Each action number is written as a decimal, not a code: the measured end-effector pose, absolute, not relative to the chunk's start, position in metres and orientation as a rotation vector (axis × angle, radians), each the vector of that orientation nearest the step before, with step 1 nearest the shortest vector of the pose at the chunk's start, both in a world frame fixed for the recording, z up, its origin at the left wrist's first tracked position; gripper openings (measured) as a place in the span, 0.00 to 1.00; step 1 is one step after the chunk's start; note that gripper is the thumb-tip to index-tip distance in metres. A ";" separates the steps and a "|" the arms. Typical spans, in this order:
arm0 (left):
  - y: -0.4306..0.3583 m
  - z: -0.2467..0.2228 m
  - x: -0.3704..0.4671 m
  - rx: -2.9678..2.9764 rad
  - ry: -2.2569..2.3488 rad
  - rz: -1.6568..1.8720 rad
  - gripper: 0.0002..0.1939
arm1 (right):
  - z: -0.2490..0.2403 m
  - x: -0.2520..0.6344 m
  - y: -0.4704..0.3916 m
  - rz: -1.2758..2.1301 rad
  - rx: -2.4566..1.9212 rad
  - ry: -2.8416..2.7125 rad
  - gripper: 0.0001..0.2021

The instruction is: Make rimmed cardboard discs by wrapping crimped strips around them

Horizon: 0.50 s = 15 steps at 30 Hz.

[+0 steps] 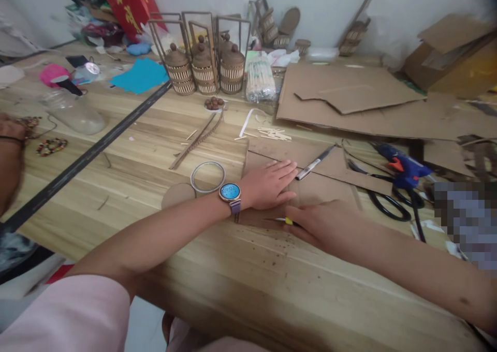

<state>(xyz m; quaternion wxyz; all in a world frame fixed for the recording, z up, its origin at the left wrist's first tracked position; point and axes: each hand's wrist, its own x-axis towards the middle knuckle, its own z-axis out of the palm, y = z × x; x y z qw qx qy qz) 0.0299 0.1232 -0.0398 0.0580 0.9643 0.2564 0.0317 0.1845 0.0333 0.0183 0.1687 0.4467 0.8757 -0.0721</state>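
Observation:
My left hand (269, 184) lies flat on a piece of brown cardboard (310, 190), fingers stretched out, a round-faced watch (230, 192) on its wrist. Close to that hand's fingertips, a pen (316, 162) rests across the cardboard. My right hand (320, 221) is closed around a small craft knife (288, 220) with a yellow part and a thin blade. The blade points left over the cardboard's near edge; its handle is mostly hidden in my fingers. Left of the cardboard lie a roll of tape (207, 177) and a cardboard disc (176, 195).
Black-handled scissors (388, 204) and a blue glue gun (404, 165) lie to the right. Large cardboard sheets (349, 96) cover the back right. Several small lanterns (205, 72) stand behind, near a bowl of brown beads (214, 103). Another person's hand (13, 129) is at far left.

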 end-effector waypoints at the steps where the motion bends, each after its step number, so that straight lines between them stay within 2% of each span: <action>1: 0.124 -0.040 0.030 2.923 0.777 0.099 0.32 | 0.016 0.182 0.034 -0.179 1.258 2.510 0.08; 11: 0.122 -0.040 0.030 2.915 0.776 0.176 0.32 | 0.016 0.175 0.037 -0.095 1.186 2.476 0.09; 15: 0.123 -0.042 0.031 2.915 0.768 0.170 0.32 | 0.020 0.163 0.037 -0.005 1.170 2.460 0.04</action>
